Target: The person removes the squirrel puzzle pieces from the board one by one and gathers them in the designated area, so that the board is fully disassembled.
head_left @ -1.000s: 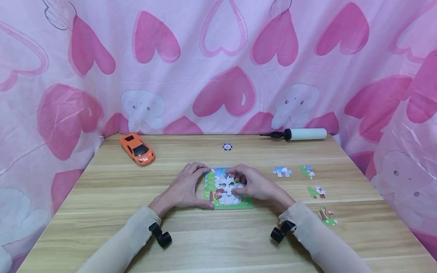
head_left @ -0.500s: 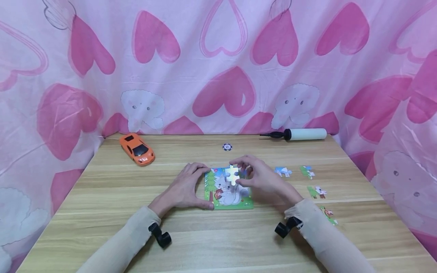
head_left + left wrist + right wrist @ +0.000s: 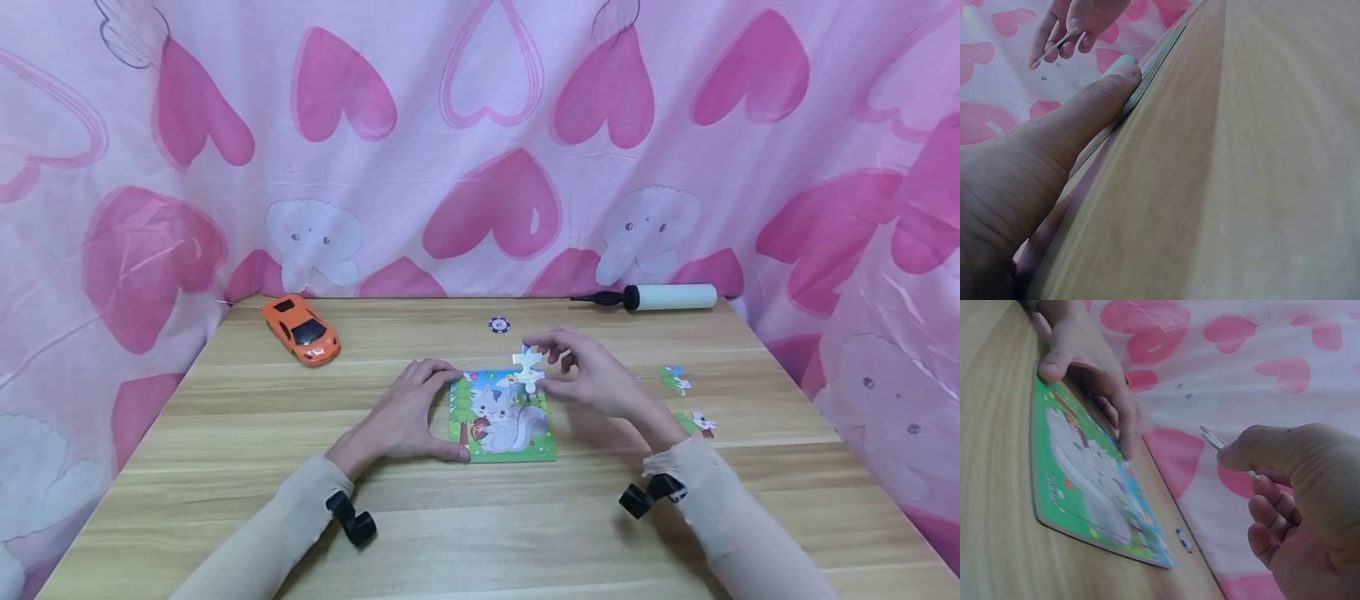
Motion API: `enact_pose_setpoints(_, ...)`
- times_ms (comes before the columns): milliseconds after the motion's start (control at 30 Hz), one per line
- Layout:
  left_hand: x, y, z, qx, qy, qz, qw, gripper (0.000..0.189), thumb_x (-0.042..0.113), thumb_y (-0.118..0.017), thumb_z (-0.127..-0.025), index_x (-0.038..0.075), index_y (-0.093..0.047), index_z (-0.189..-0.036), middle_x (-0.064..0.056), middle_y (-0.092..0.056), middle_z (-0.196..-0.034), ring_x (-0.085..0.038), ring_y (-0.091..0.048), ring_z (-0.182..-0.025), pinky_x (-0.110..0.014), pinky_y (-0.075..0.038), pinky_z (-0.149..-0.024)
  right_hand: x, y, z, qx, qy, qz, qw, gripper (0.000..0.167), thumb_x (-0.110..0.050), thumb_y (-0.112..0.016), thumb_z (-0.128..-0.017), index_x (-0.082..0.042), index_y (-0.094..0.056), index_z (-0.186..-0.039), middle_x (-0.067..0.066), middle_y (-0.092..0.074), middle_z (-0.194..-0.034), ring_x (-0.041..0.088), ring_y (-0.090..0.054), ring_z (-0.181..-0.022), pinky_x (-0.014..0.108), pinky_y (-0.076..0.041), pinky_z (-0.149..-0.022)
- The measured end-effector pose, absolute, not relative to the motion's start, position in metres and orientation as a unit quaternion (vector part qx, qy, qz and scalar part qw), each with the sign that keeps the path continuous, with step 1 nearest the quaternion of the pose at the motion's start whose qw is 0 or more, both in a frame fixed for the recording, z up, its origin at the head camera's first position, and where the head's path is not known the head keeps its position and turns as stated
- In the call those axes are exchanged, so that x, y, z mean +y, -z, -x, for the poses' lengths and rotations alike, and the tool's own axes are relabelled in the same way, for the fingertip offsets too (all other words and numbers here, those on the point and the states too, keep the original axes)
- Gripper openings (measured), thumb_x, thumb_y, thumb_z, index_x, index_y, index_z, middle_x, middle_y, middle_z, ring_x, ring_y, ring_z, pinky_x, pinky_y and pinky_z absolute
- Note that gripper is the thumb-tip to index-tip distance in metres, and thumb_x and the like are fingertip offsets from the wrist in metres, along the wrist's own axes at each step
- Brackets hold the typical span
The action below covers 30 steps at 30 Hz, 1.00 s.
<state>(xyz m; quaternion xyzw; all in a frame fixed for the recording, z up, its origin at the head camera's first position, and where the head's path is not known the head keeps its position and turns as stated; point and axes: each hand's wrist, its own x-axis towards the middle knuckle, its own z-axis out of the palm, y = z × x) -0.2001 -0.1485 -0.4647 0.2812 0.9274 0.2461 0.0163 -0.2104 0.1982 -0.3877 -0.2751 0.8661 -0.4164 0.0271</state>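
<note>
A square puzzle board point(image 3: 510, 446) with a white, bushy-tailed cartoon animal and a green tree lies in the middle of the wooden table. My left hand point(image 3: 405, 412) holds its left side, thumb at the near corner and fingers at the far one. The left wrist view shows that thumb point(image 3: 1107, 94) against the board's edge. Above the board's far right corner, my right hand point(image 3: 592, 379) pinches a loose puzzle piece point(image 3: 528, 371) between thumb and fingers. In the right wrist view this piece point(image 3: 1211, 439) appears nearly edge-on, raised clear of the board point(image 3: 1097, 481).
Loose puzzle pieces, one point(image 3: 673, 380) behind another point(image 3: 696, 423), lie right of the board; the right arm partly covers that area. A poker chip point(image 3: 499, 325), an orange toy car point(image 3: 302, 330) and a white hand pump point(image 3: 671, 297) sit farther back, before a pink heart-patterned curtain point(image 3: 480, 208).
My right hand has lifted the puzzle piece off the board and carried it up and to the right. Its sleeve now covers some loose pieces. The left hand has stayed put.
</note>
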Motion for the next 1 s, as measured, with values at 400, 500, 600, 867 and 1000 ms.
enact_pose_setpoints(400,-0.149,0.465,0.2,0.925,-0.251,-0.284,0.015,0.13,0.092,-0.085,-0.067,0.019,-0.048,-0.168,0.0,-0.042,-0.167,-0.023,-0.039,-0.15,-0.054,-0.031,-0.134,0.24,0.365,0.206,0.876,0.398,0.27,-0.036,0.061,-0.009,-0.09,-0.094,-0.017,-0.068,-0.15,0.004,-0.064,-0.13,0.023,-0.058,-0.11,0.032,-0.055,-0.088)
enact_pose_setpoints(500,-0.149,0.465,0.199,0.925,-0.25,-0.285,0.015,0.13,0.093,-0.084,-0.067,0.019,-0.048,-0.168,0.0,-0.042,-0.167,-0.023,-0.039,-0.151,-0.054,-0.031,-0.134,0.252,0.363,0.204,0.874,0.393,0.278,-0.062,0.06,-0.007,-0.091,-0.094,-0.016,-0.069,-0.149,0.004,-0.064,-0.126,0.02,-0.057,-0.107,0.029,-0.054,-0.086)
enact_pose_setpoints(600,-0.149,0.465,0.2,0.926,-0.248,-0.286,0.016,0.13,0.093,-0.084,-0.067,0.019,-0.048,-0.168,0.0,-0.042,-0.167,-0.023,-0.039,-0.151,-0.054,-0.031,-0.134,0.262,0.361,0.201,0.874,0.387,0.283,-0.078,0.058,-0.007,-0.089,-0.095,-0.015,-0.069,-0.149,0.003,-0.064,-0.123,0.016,-0.056,-0.105,0.026,-0.053,-0.084)
enact_pose_setpoints(867,-0.149,0.465,0.2,0.927,-0.245,-0.284,0.018,0.129,0.092,-0.084,-0.068,0.019,-0.048,-0.168,0.0,-0.041,-0.168,-0.023,-0.039,-0.152,-0.054,-0.031,-0.134,0.283,0.36,0.195,0.874,0.38,0.288,-0.092,0.059,-0.003,-0.089,-0.094,-0.013,-0.069,-0.149,0.002,-0.066,-0.124,0.016,-0.057,-0.106,0.02,-0.051,-0.083)
enact_pose_setpoints(1000,-0.149,0.464,0.2,0.927,-0.245,-0.284,0.016,0.13,0.093,-0.084,-0.067,0.019,-0.048,-0.168,0.0,-0.041,-0.168,-0.023,-0.039,-0.151,-0.053,-0.032,-0.133,0.292,0.362,0.193,0.874,0.381,0.288,-0.09,0.059,-0.002,-0.088,-0.094,-0.012,-0.069,-0.149,0.003,-0.067,-0.128,0.013,-0.055,-0.107,0.018,-0.05,-0.084)
